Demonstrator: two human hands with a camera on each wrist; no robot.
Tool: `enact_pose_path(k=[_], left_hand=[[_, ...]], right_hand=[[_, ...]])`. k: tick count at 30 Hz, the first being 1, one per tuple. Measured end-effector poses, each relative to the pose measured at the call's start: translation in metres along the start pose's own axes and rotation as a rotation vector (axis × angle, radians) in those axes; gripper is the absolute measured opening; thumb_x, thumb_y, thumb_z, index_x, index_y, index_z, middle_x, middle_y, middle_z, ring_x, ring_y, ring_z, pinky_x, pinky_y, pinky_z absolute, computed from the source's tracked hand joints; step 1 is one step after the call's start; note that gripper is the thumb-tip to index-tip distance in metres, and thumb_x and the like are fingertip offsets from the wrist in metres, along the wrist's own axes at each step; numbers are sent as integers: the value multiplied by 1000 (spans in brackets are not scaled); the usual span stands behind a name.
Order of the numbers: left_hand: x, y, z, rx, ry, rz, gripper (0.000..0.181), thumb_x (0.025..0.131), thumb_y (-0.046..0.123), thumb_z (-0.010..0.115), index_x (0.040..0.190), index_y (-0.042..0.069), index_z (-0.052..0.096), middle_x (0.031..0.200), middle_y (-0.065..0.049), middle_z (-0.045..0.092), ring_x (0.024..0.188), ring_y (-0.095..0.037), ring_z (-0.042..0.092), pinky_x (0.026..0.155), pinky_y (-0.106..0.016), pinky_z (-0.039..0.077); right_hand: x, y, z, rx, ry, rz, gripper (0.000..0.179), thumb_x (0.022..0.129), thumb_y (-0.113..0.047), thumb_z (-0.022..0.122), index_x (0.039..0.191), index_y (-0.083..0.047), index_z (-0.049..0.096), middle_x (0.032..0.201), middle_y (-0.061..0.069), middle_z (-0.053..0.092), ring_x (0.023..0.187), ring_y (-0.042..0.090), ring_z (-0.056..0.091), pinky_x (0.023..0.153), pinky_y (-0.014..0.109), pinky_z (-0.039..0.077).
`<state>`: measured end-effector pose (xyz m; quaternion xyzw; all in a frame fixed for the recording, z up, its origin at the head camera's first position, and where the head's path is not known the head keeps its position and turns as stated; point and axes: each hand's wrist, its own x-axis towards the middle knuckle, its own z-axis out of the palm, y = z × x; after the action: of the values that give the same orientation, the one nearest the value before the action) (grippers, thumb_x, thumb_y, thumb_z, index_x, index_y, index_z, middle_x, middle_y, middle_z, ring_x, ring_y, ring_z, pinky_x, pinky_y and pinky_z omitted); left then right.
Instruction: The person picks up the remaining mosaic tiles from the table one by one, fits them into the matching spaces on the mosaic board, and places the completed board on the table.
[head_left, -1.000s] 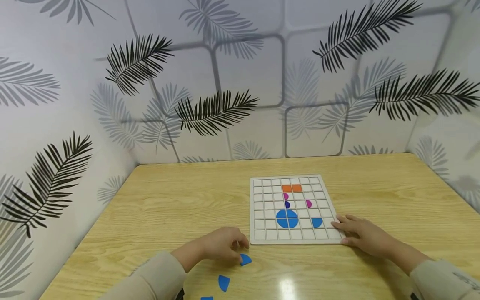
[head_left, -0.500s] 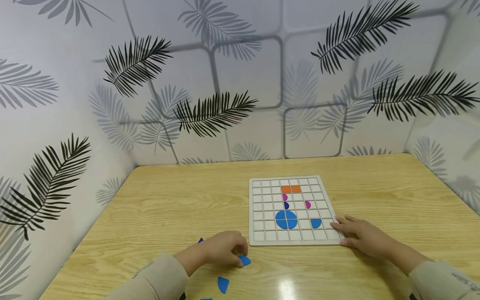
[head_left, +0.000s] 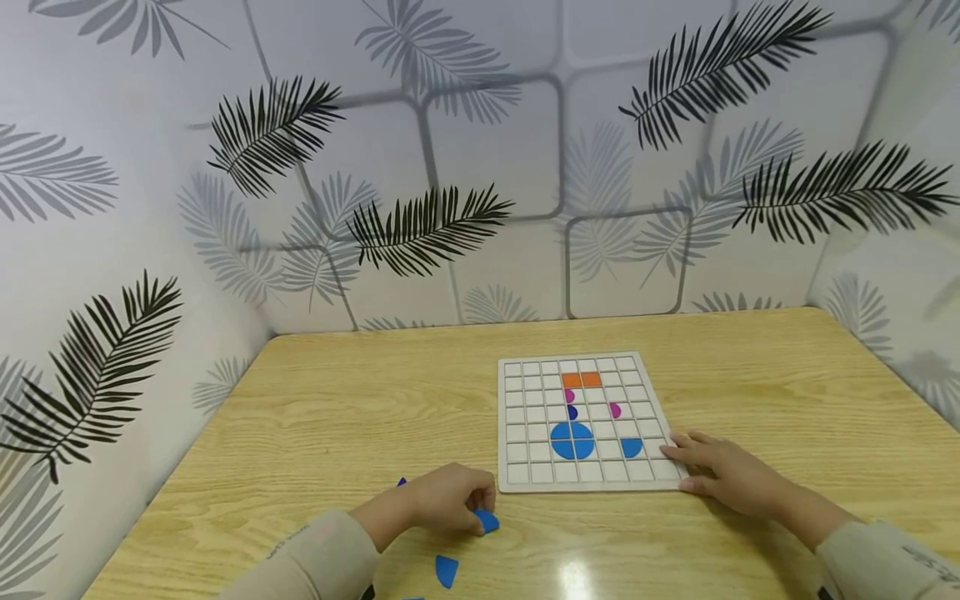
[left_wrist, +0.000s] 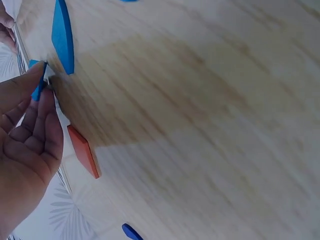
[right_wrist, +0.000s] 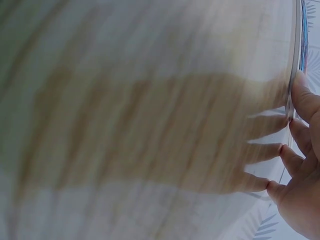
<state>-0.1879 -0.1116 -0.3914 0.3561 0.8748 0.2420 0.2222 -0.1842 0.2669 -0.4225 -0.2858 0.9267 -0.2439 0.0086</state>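
My left hand (head_left: 452, 500) pinches a blue quarter-circle tile (head_left: 488, 522) between thumb and fingers, just off the front left corner of a white grid board (head_left: 517, 452). In the left wrist view the tile (left_wrist: 37, 90) stands tilted in the pinch. At the board's right edge, near its front corner, my right hand (head_left: 731, 473) rests with fingers spread; the right wrist view shows the fingertips (right_wrist: 299, 82) along that edge. On the board lie several blue quarter circles (head_left: 562, 431), two orange squares (head_left: 572, 380), two magenta half circles (head_left: 616, 410) and a dark blue one (head_left: 572, 412).
Another blue quarter-circle tile (head_left: 446, 571) lies on the wooden table (head_left: 360, 400) nearer the front. An orange tile (left_wrist: 84, 151) and a dark blue tile (left_wrist: 131, 231) lie around the left hand. A leaf-patterned wall (head_left: 517, 275) stands behind the table.
My left thumb and fingers have closed in on the blue tile, and it has turned slightly. A dark blue tip now shows behind the left wrist. The right hand stays at the board's edge.
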Motion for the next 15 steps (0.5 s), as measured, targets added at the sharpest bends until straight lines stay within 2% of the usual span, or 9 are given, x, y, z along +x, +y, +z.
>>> enact_pose_path(k=[8,11,15], left_hand=[[-1,-3,0,-169,-7,-16,13,75,2,64,80,13,59,73,8,53,67,-3,47,63,-19,41],[-2,-1,-1,-263,-3,-32,11,78,4,61,83,13,63,73,6,55,65,-6,46,57,-20,39],[0,2,-2,-390,6,-39,6,81,10,60,85,11,65,75,4,58,65,-8,47,57,-21,39]], right_hand=[[0,-4,-1,7,4,-11,50,79,-29,59,118,1,51,123,26,41,112,48,30,86,58,26],[0,-4,-2,3,8,-11,50,79,-29,59,117,1,52,123,26,41,112,48,30,85,58,26],[0,-3,-2,-1,8,-13,49,79,-29,59,117,1,52,122,26,41,112,48,31,85,58,26]])
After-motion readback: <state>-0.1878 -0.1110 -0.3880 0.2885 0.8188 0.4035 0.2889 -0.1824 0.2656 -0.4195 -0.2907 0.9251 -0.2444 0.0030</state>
